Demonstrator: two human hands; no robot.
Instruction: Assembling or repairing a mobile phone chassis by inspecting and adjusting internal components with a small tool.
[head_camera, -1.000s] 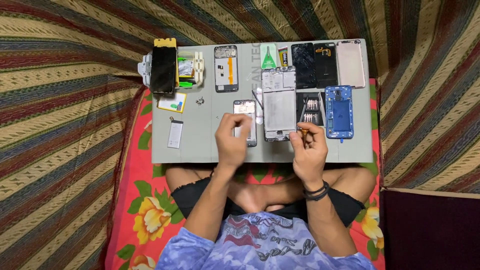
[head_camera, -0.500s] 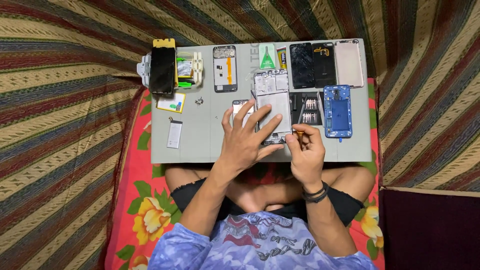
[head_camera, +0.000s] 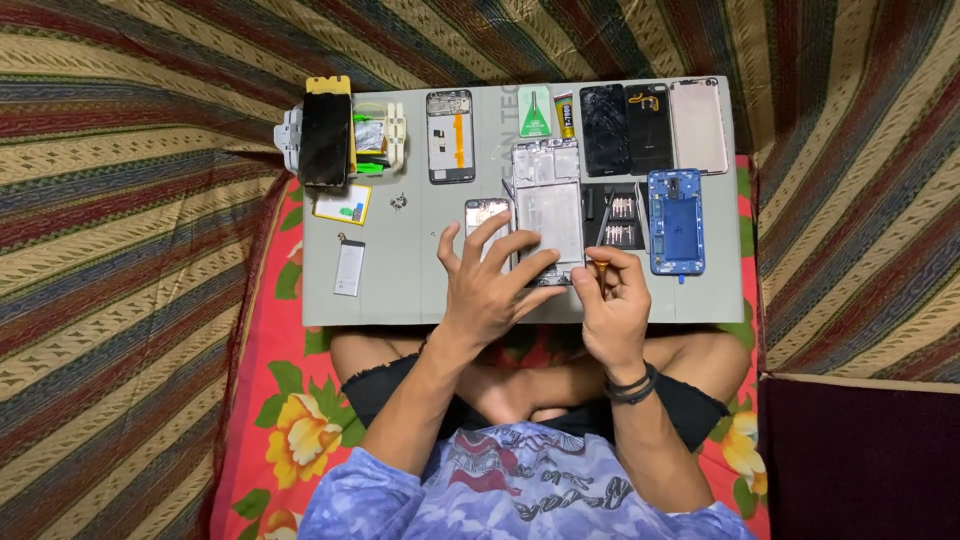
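Head view: a grey work mat lies across the lap of a person seated cross-legged on a red floral cushion, with striped cloth spread all around. At the mat's middle lies an opened phone frame, silvery and stripped of its back; a small loose part lies just to its left. The left hand rests with fingers spread, pressing the frame's lower left edge to steady it, gripping nothing. The right hand has its fingertips pinched together on a small orange-tipped screwdriver, whose tip meets the frame's lower right corner. Beside the frame stand a black bit set and a blue phone shell; along the far edge lie a cracked black screen, a pale back cover, a second stripped frame and a glue tube; a flat battery lies well apart at the left. The step in hand appears to be working a screw at that corner; the next move likely calls for keeping the driver upright and the frame pinned flat.
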